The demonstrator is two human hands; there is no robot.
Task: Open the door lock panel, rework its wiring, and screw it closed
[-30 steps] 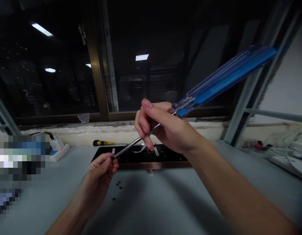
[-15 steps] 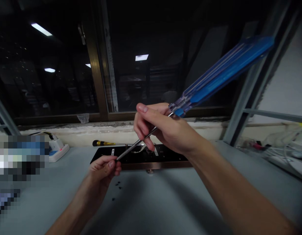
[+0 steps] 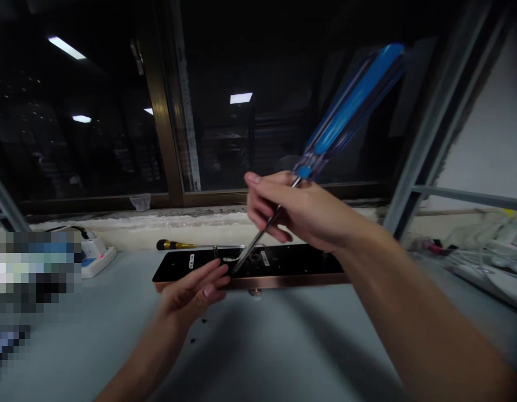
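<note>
My right hand (image 3: 304,209) grips the steel shaft of a large screwdriver with a clear-and-blue handle (image 3: 354,106), just below the handle. The handle points up to the right and the shaft slants down to the left. Its tip is near the fingertips of my left hand (image 3: 194,298), whose fingers are stretched out and slightly apart. Both are over a long black panel with copper-coloured sides (image 3: 296,265), bearing white labels and a small knob-like part at the front. Small dark pieces, perhaps screws (image 3: 192,340), lie on the table in front.
Behind the panel lies a thinner screwdriver with a black and yellow handle (image 3: 175,245). A white power strip (image 3: 100,261) is at left, a clear plastic cup (image 3: 140,201) on the sill. White cables (image 3: 484,271) pile up at right beside a metal post (image 3: 430,134).
My left fingers have opened from the screwdriver tip. The right hand has moved slightly right, and the screwdriver now slants more steeply, its tip over the panel.
</note>
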